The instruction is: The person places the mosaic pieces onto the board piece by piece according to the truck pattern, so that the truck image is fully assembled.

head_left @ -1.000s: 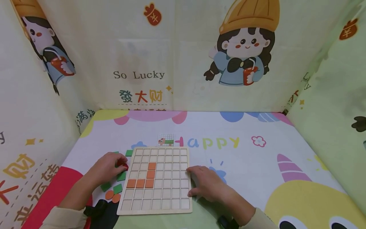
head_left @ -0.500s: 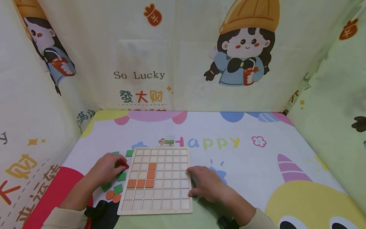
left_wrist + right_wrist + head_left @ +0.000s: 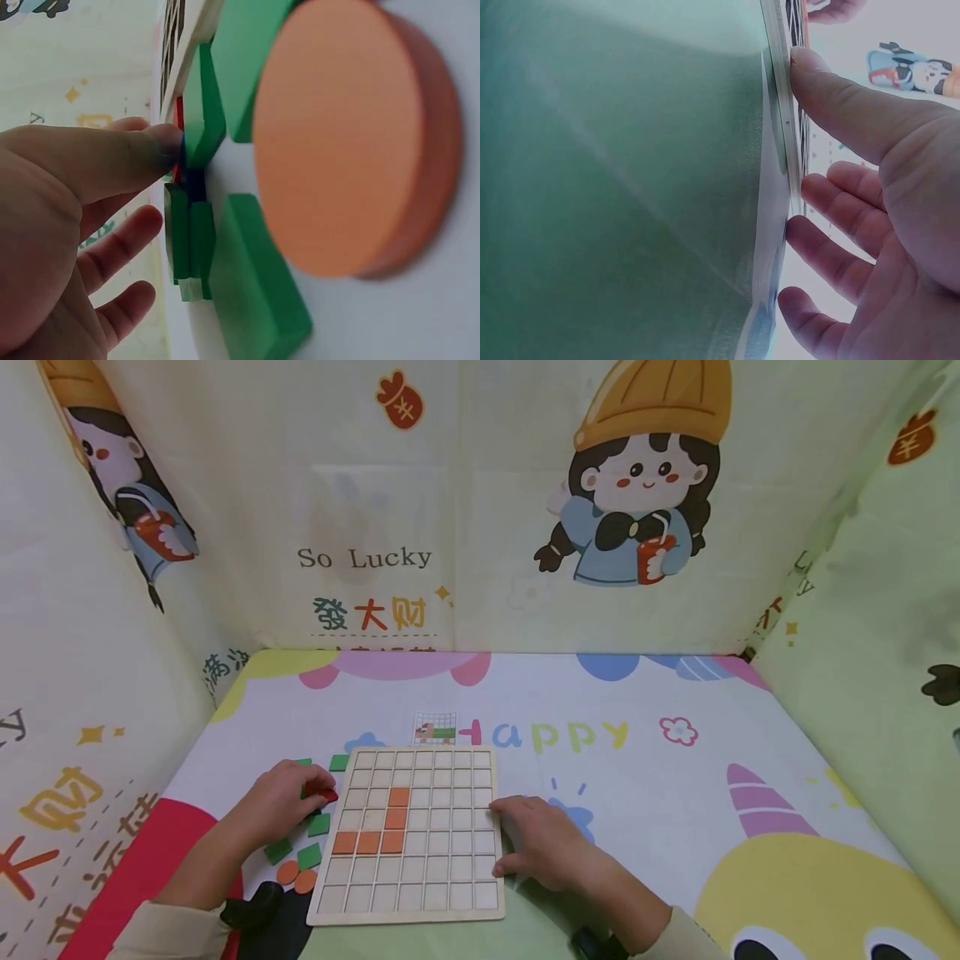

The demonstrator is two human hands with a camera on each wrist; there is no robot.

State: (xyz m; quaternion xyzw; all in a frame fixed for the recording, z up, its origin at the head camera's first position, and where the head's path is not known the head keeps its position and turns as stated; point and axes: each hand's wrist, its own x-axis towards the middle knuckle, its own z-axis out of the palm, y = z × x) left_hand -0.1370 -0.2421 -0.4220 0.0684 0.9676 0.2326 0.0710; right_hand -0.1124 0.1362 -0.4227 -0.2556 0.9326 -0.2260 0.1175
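Note:
The wooden grid board (image 3: 450, 885) lies flat, with several orange square tiles (image 3: 392, 841) in its cells. At its left side my left hand (image 3: 281, 802) pinches a red piece (image 3: 327, 794) low among the loose green tiles (image 3: 318, 824). The left wrist view shows the thumb of that hand (image 3: 82, 195) against the red piece (image 3: 178, 112), a dark blue piece below; the far fingertip is mostly hidden. With relaxed fingers, my right hand (image 3: 547, 839) touches the board's right edge. Its thumb rests on the board's rim (image 3: 786, 127) in the right wrist view.
Two orange discs (image 3: 304, 881) lie near the board's lower left, below several green tiles. A small printed picture card (image 3: 435, 727) is just behind the board. Patterned cloth (image 3: 600, 693) covers the table, and printed curtains stand around it.

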